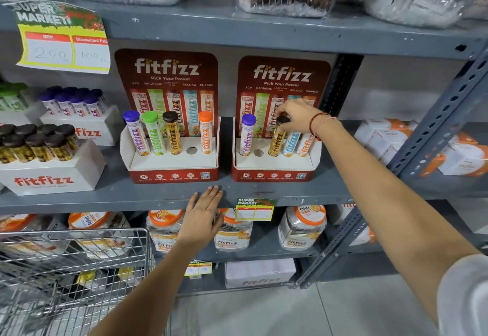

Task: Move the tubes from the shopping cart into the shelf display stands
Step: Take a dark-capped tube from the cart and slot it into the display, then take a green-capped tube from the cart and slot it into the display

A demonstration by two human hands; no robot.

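While the left hand (204, 219) rests flat, fingers spread, against the front edge of the grey shelf (303, 193), the right hand (294, 115) pinches the dark cap of the yellow tube (276, 143). That tube stands tilted in the middle hole of the right display stand (274, 162). The shopping cart (74, 269) sits lower left.

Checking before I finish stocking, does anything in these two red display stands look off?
Each stand has one empty hole: the fourth in the left stand, the second in the right stand. The tubes lean slightly; nothing looks damaged.
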